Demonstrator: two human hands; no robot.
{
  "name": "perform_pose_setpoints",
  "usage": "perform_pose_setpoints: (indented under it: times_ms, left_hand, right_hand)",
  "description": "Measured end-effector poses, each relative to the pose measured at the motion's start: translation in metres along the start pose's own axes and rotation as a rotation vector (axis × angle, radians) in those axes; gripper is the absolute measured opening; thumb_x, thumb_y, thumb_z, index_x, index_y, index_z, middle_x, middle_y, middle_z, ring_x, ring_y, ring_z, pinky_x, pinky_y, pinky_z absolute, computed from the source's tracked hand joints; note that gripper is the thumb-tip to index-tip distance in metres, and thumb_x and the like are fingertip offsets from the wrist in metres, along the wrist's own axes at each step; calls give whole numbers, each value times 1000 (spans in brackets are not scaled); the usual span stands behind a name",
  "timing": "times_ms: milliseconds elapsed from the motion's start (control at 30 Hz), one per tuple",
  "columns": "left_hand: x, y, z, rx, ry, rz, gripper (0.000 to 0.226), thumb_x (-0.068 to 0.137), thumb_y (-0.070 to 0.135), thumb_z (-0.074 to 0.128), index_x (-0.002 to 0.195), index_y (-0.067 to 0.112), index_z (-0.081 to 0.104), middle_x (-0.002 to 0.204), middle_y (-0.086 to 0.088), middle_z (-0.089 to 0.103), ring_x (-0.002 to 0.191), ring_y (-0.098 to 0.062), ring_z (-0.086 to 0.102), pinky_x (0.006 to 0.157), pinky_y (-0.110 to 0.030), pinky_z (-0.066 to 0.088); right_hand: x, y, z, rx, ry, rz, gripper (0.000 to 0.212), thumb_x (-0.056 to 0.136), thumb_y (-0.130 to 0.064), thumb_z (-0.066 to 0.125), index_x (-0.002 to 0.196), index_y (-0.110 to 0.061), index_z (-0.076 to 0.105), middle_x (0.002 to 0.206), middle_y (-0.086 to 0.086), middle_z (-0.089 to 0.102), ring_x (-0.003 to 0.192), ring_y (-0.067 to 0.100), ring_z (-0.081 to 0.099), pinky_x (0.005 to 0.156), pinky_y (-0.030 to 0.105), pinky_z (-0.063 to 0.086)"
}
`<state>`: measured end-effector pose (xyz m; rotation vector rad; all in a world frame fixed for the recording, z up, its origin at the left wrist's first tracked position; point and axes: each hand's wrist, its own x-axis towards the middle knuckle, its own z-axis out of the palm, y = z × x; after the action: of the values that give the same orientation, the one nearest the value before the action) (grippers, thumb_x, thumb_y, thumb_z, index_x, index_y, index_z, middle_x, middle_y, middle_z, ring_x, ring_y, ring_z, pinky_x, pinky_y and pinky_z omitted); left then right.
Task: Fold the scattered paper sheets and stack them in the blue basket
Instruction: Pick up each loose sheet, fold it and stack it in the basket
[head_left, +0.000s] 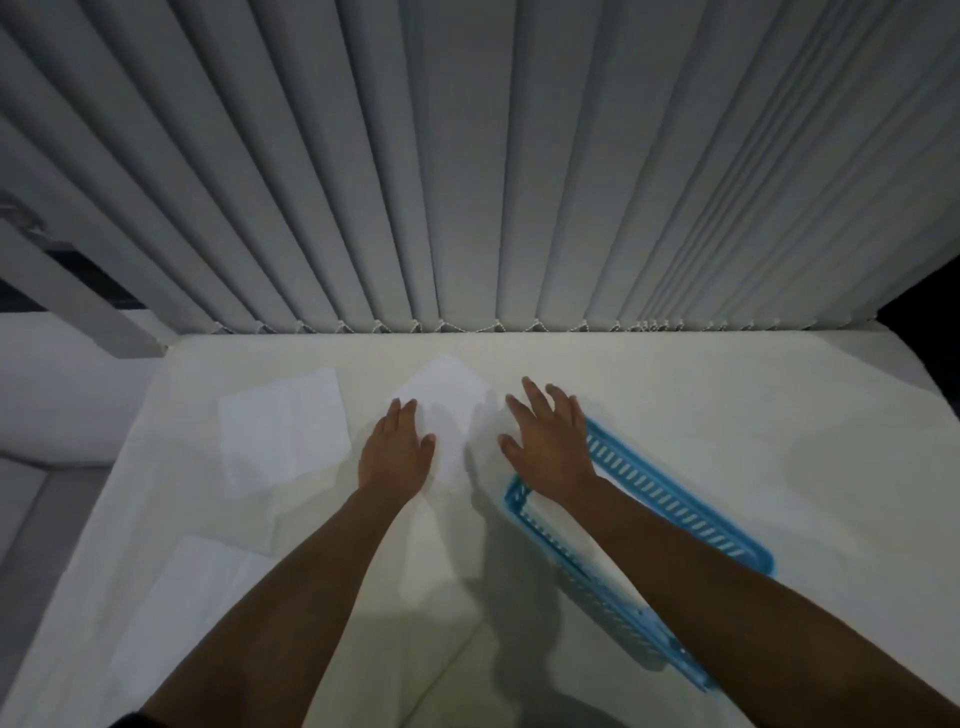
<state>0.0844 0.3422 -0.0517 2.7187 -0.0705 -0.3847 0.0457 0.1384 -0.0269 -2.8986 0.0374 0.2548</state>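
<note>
A white paper sheet (445, 400) lies angled on the white table between my hands. My left hand (397, 449) rests flat on its left side, fingers together. My right hand (548, 439) hovers with fingers spread just right of the sheet, over the near-left end of the blue basket (675, 514). The basket is a slotted plastic tray running diagonally toward the lower right, partly hidden by my right forearm. Another sheet (283, 426) lies flat to the left. A third sheet (192, 597) lies at the near left.
Grey vertical blinds (467, 182) hang along the table's far edge. The table's left edge (130, 467) drops to a grey floor. White table surface (779, 415) stretches to the right of the basket.
</note>
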Motion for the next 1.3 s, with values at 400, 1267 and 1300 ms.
perform_pose_setpoints:
  times_ms: [400,1267,1300]
  left_hand:
    - [59,-12,-9,-27,22,-158,56,93,26,50,144,16,29,148,-7,36,131,-30,41,101,-43,41]
    - [20,-19,-18,-217,89,99,21,94,15,45,109,17,58,98,-4,68,89,-24,61,69,-30,44]
    - [15,-17,-16,-213,87,117,21,94,15,45,109,17,59,97,-4,68,87,-23,61,67,-29,43]
  right_hand:
    - [135,-52,15,-129,-248,-191,62,93,-35,45,149,-17,25,160,5,17,141,32,23,114,45,20]
    - [109,-26,-18,-148,-22,-350,26,95,-26,44,104,-27,68,100,-5,71,112,19,51,112,38,17]
    - [103,-22,-18,-161,-30,-347,26,95,-27,44,104,-27,68,99,-5,71,112,19,51,112,38,17]
